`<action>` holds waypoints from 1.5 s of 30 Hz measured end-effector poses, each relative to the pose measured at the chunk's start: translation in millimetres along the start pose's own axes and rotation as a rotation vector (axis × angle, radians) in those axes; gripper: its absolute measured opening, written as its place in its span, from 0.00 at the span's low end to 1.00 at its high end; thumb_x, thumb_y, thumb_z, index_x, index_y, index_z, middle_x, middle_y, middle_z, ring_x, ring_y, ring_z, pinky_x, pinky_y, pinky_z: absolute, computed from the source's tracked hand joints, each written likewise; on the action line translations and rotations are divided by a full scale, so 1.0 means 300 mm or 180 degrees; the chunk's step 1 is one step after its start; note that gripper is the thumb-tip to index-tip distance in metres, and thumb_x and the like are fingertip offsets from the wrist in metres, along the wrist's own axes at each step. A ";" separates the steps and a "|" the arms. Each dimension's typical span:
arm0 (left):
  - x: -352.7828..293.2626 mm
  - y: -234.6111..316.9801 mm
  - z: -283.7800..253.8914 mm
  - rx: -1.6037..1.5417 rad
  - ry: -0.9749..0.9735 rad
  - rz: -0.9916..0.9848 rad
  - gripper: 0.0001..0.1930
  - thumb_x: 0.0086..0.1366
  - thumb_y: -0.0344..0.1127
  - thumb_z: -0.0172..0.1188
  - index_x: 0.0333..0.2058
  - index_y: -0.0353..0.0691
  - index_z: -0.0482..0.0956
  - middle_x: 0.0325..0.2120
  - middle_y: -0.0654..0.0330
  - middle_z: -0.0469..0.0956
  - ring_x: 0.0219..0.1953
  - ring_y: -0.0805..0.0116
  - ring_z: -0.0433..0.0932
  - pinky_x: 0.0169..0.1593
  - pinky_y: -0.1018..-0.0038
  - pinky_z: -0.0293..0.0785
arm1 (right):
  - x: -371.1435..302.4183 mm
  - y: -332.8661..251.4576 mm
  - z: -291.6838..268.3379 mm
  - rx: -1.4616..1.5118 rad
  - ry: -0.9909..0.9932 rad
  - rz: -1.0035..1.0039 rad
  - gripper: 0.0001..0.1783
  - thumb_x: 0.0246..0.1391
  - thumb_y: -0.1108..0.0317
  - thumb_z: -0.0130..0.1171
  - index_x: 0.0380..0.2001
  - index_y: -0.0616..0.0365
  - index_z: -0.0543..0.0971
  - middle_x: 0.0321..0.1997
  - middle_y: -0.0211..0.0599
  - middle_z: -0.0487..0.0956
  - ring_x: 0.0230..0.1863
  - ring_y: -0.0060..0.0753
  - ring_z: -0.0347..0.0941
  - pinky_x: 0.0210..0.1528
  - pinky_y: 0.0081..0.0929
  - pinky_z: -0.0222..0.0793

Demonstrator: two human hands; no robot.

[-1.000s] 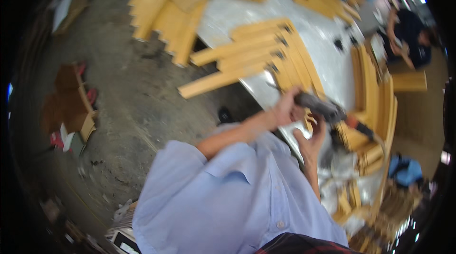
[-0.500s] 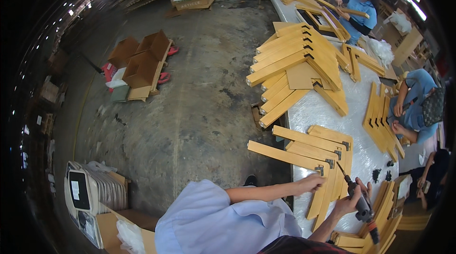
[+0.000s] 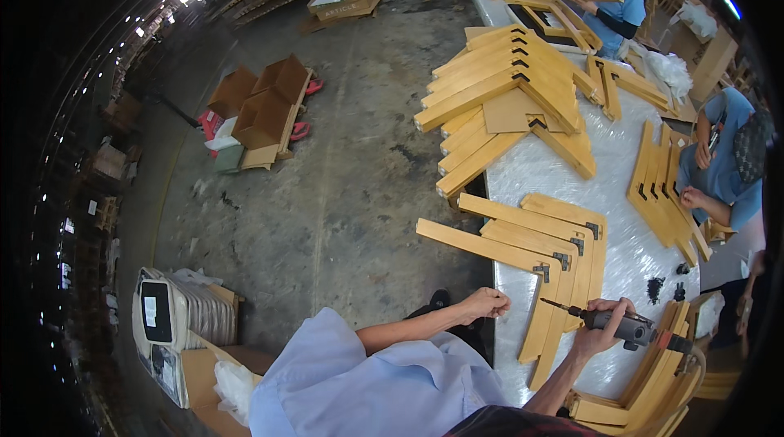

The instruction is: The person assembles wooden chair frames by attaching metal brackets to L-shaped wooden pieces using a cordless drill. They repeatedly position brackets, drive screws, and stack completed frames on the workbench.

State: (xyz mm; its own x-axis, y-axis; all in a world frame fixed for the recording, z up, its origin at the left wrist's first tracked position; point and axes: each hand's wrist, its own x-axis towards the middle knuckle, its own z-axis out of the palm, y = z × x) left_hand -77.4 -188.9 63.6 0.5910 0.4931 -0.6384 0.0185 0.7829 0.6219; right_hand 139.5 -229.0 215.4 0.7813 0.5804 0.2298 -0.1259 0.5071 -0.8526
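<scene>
My right hand (image 3: 606,324) grips a dark power drill (image 3: 639,330) with an orange-red band near its rear. Its long thin bit points left, above the legs of several L-shaped wooden frame pieces (image 3: 490,243). These overlap in a fan on the wrapped table, each with a black metal bracket (image 3: 563,260) at its inner corner. At the table's left edge, apart from the wood, is my left hand (image 3: 487,304). Its fingers are closed together, and whatever may be between them is too small to make out.
A tall stack of joined wooden frames (image 3: 482,90) stands farther along the table (image 3: 531,180). Small black parts (image 3: 655,290) lie to the right. More wooden pieces (image 3: 600,412) are near the lower edge. Co-workers in blue work across the table. Brown cartons (image 3: 265,110) stand on the floor.
My left hand has drawn back left from the brackets to the table edge. The drill has swung from pointing steeply up to nearly level, bit leftward. The view has shifted slightly.
</scene>
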 end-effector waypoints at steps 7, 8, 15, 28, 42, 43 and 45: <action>-0.037 -0.015 0.032 -0.0044 -0.0150 0.0103 0.12 0.70 0.39 0.54 0.41 0.36 0.79 0.26 0.68 0.75 0.29 0.81 0.71 0.36 0.82 0.70 | -0.038 -0.056 -0.043 -0.0353 -0.0268 -0.0271 0.10 0.57 0.75 0.56 0.41 0.61 0.68 0.24 0.40 0.73 0.27 0.32 0.71 0.36 0.31 0.70; -0.043 -0.014 0.034 -0.0059 -0.0127 0.0154 0.12 0.70 0.38 0.53 0.41 0.34 0.79 0.26 0.67 0.75 0.28 0.80 0.72 0.35 0.82 0.72 | -0.042 -0.065 -0.036 -0.0477 -0.0277 -0.0398 0.10 0.57 0.76 0.56 0.41 0.61 0.68 0.25 0.40 0.74 0.28 0.32 0.71 0.37 0.31 0.69; -0.059 0.034 -0.004 0.0163 -0.0242 0.0541 0.12 0.68 0.37 0.56 0.38 0.34 0.80 0.27 0.65 0.78 0.28 0.79 0.74 0.35 0.81 0.74 | -0.136 -0.123 0.016 -0.0296 -0.0339 -0.0725 0.08 0.55 0.78 0.57 0.38 0.60 0.71 0.25 0.41 0.74 0.28 0.33 0.73 0.38 0.34 0.70; -0.098 0.060 -0.009 -0.0718 -0.0768 0.0404 0.12 0.72 0.35 0.49 0.46 0.34 0.75 0.35 0.63 0.77 0.36 0.76 0.76 0.43 0.79 0.75 | -0.377 -0.137 0.067 0.0116 -0.0287 -0.0436 0.06 0.58 0.75 0.49 0.39 0.62 0.69 0.22 0.41 0.70 0.26 0.40 0.71 0.36 0.39 0.70; -0.016 0.081 0.059 -0.1692 -0.0673 0.0059 0.09 0.70 0.35 0.52 0.39 0.33 0.74 0.38 0.57 0.77 0.41 0.70 0.77 0.48 0.78 0.79 | -0.365 -0.034 0.073 -0.0020 -0.0158 -0.0627 0.07 0.57 0.74 0.49 0.39 0.62 0.69 0.23 0.42 0.71 0.27 0.40 0.72 0.37 0.40 0.71; -0.008 0.082 0.067 -0.1716 -0.0638 0.0051 0.09 0.70 0.35 0.52 0.38 0.34 0.74 0.38 0.57 0.77 0.40 0.71 0.76 0.48 0.79 0.79 | -0.358 -0.027 0.070 0.0012 -0.0140 -0.0579 0.07 0.57 0.74 0.49 0.39 0.62 0.69 0.24 0.42 0.71 0.27 0.40 0.72 0.37 0.40 0.71; 0.013 0.087 0.082 -0.1743 -0.0631 0.0053 0.09 0.70 0.35 0.52 0.38 0.34 0.74 0.37 0.58 0.77 0.39 0.71 0.76 0.47 0.79 0.79 | -0.339 -0.013 0.066 0.0048 -0.0095 -0.0543 0.07 0.57 0.75 0.50 0.39 0.62 0.68 0.24 0.42 0.71 0.27 0.40 0.72 0.38 0.41 0.71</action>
State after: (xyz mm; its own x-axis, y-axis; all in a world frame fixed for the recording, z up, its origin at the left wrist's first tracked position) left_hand -55.0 -175.8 88.5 0.7284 0.4678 -0.5005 -0.3805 0.8838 0.2723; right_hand 48.5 -277.2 204.6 0.7735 0.5036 0.3848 -0.0022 0.6092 -0.7930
